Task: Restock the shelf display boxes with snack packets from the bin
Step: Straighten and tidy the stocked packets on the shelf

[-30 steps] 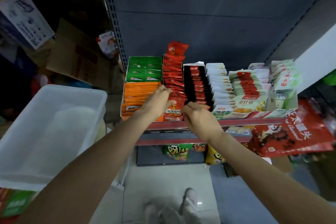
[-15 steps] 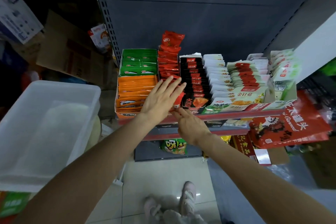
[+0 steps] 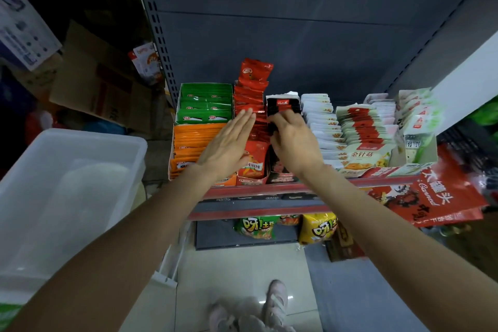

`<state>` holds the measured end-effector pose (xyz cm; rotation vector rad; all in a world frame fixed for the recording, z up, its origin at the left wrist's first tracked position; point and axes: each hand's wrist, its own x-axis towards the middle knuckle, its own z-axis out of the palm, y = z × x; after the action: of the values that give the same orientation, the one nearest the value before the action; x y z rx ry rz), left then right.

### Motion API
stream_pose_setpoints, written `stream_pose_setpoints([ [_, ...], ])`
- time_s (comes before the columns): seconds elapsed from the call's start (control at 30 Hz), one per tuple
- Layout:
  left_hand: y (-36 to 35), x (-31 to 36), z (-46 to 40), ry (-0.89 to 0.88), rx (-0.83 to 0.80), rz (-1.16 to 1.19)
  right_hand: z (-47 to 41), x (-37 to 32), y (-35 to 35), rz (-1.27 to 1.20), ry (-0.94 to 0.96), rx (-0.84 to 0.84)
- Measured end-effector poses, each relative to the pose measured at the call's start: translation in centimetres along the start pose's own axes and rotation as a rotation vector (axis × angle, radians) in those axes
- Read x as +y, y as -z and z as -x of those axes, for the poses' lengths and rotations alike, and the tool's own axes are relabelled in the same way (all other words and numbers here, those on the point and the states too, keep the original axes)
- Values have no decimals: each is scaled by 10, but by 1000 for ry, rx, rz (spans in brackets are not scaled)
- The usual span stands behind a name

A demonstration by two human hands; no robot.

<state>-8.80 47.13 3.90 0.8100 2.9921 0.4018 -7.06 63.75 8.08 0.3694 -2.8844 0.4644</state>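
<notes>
Left hand point(image 3: 225, 147) flat, fingers straight and pressed together, laid against the red packets point(image 3: 252, 113) in their display box. Right hand point(image 3: 293, 140) curled, fingertips pinching the black packets point(image 3: 283, 107) just beyond them. Judged light, slick, floppy — best gripped by top edges, several together.
</notes>
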Motion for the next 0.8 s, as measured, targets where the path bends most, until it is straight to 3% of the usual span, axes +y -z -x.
stream_pose_setpoints([
  [0.13,-4,10,-1,184,30,253,-37,11,-9,78,14,-279],
  [0.27,-3,11,-4,233,-56,465,-60,11,-15,244,150,-327],
  [0.47,-7,8,-2,214,-15,338,-71,9,-21,504,287,-256],
  [0.63,-2,12,5,74,100,3,-82,7,-14,185,192,-270],
  [0.8,3,13,-5,147,28,-30,-84,17,-15,58,131,-321],
])
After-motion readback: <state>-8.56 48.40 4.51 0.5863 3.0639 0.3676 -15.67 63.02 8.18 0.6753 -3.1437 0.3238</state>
